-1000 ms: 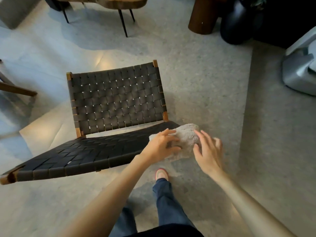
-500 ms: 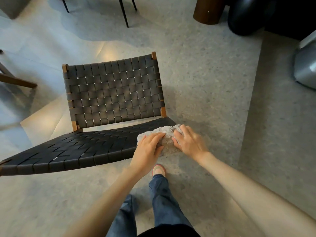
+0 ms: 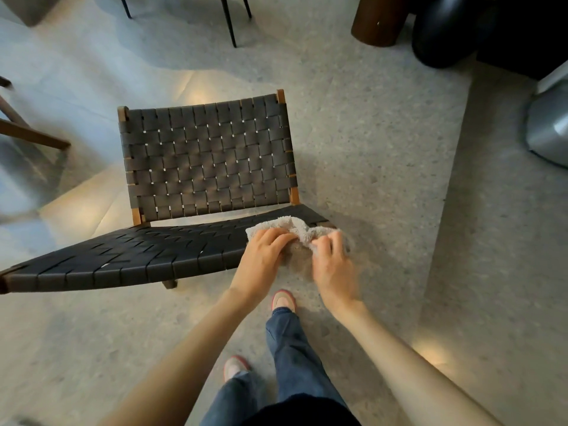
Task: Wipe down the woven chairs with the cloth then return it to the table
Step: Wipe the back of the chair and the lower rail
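Landmark: the woven chair point(image 3: 203, 161), with dark straps on a wooden frame, sits low on a speckled floor.
Cloth: the grey terry cloth point(image 3: 296, 227) lies crumpled on the end of the chair's seat nearest the person, just below the backrest's corner post. Part of it overhangs the seat edge.
Left hand: the left hand point(image 3: 264, 259) lies on the chair side of the cloth, its fingers bent down and gripping a fold.
Right hand: the right hand point(image 3: 332, 267) is just off the chair's edge, fingers curled round a bunched ridge of cloth. It is slightly blurred.
Likely step: the person seems to be regathering the cloth before a stroke along the seat. Which parts are already wiped cannot be told.
Risk, patchy wipe: with the cloth bunched, only a lump would meet the straps, so a stroke could skip whole bands.
Risk, snagging: terry loops could catch in the small gaps where straps cross, or on the post, and a hard pull would drag threads.
Risk, dropping: if both grips loosen during the regrip, the overhanging part could slide off the chair and pick up grit.
Risk, chair shifting: pressing down at one end could make the chair slide or rock.
Risk, missed items: a wooden frame point(image 3: 33, 139) beyond the chair's far end may be another chair. Of a table, only thin black legs point(image 3: 229, 23) behind the chair show.
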Demonstrator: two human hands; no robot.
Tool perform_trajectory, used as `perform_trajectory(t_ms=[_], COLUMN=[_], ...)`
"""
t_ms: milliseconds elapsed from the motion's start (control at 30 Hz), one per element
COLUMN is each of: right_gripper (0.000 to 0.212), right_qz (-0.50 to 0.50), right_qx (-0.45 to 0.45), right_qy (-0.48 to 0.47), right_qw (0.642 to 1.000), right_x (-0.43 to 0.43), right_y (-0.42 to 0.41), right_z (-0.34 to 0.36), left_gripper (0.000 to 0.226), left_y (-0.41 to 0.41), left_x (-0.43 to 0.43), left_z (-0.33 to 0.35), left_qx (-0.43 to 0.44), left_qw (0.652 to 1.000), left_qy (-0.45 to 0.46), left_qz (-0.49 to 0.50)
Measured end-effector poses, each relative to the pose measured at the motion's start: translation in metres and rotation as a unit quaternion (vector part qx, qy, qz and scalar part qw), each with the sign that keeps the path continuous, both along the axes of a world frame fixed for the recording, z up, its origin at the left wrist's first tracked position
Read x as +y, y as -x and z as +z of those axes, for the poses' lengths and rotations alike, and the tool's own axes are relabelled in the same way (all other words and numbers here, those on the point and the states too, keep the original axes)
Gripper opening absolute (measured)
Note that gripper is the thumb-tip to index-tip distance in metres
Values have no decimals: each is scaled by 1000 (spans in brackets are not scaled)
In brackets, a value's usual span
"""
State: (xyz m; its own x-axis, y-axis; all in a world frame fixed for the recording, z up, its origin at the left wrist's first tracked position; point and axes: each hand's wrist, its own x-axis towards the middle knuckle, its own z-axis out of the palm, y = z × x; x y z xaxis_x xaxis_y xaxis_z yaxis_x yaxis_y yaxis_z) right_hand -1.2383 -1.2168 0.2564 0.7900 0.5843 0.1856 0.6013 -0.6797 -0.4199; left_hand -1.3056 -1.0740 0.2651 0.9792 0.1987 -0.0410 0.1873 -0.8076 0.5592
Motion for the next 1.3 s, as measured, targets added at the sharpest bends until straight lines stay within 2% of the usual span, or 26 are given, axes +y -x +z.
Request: perform_trajectory(t_ms=[67,167,267,400,467,533,633,733,867,1067,1167,1233,1300], right_gripper=[12,27,40,58,60,57,44,29,18,20,13,20,28], right_qz=[-38,-90,-81,10,61,106,144,110,78,49,37,30,16], right_qx=[97,168,208,230,253,296,302,303,312,304,302,322,315], right_qy=[-27,-81,-107,-14,31,61,94,73,41,73,81,82,86], right_qw=[994,978,969,973,965,947,938,944,946,949,949,943,945], right_x=[-5,-14,-19,-26,-28,-30,-29,-24,-9,12,17,17,15], right_y=[18,38,57,95,115,133,155,169,164,132,105,84,62], right_z=[4,6,8,2,-2,-7,-18,-34,-64,-145,-197,-231,-261], left_gripper=[35,32,29,25,23,19,17,20,22,34,41,58,74], left_y=[7,29,67,134,165,191,217,231,231,193,166,145,121], left_x=[1,1,-1,3,8,12,18,24,33,42,49,51,51], left_z=[3,5,8,3,-3,-9,-19,-35,-69,-153,-206,-238,-269], left_qx=[4,5,-4,0,11,16,44,78,112,143,154,172,160], left_qw=[1000,1000,1000,997,996,994,990,986,976,969,970,979,987], left_qy=[-9,-21,-9,23,40,61,95,103,135,151,161,96,-30], left_qz=[4,-1,14,68,84,90,92,108,132,131,101,62,6])
